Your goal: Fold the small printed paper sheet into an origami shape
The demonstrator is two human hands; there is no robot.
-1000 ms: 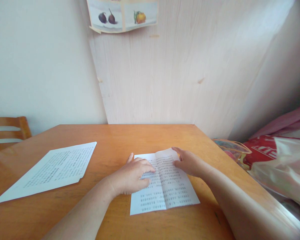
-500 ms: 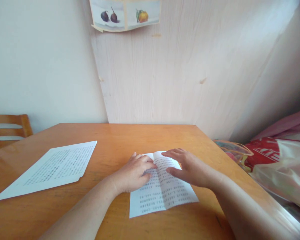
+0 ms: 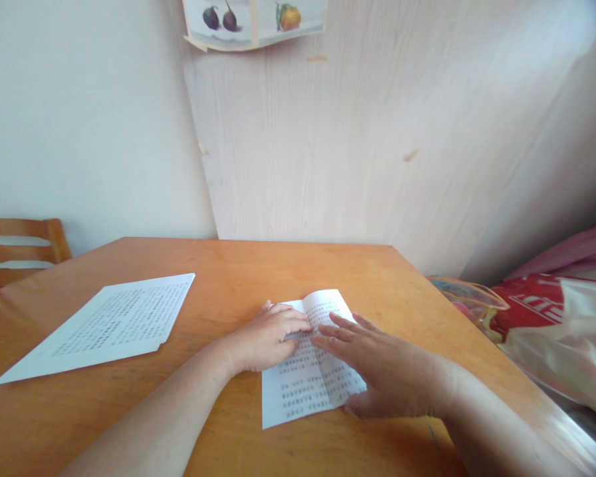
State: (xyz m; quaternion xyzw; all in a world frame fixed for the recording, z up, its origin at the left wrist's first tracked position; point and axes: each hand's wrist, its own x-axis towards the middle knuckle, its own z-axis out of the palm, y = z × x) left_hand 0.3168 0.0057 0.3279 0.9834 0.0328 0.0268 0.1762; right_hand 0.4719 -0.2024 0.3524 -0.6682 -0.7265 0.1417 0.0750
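A printed sheet (image 3: 298,391) with a crease down its middle lies on the wooden table in front of me. My left hand (image 3: 271,336) rests on its left half, palm down, fingertips near the crease. Over the right half is my right hand (image 3: 377,364), fingers spread, with the thumb at the sheet's lower right edge. The right half curves up a little at its far end. Neither hand grips anything.
A stack of printed sheets (image 3: 114,321) lies on the left of the table (image 3: 218,278). A wooden chair (image 3: 24,252) stands beyond at the left. Red and whitish bags (image 3: 531,305) are beside the table's right edge. Fruit pictures (image 3: 255,23) hang on the wall.
My right hand has moved down and towards me along the sheet's right half, its fingers more spread. My left hand has stayed on the left half. The view has shifted slightly.
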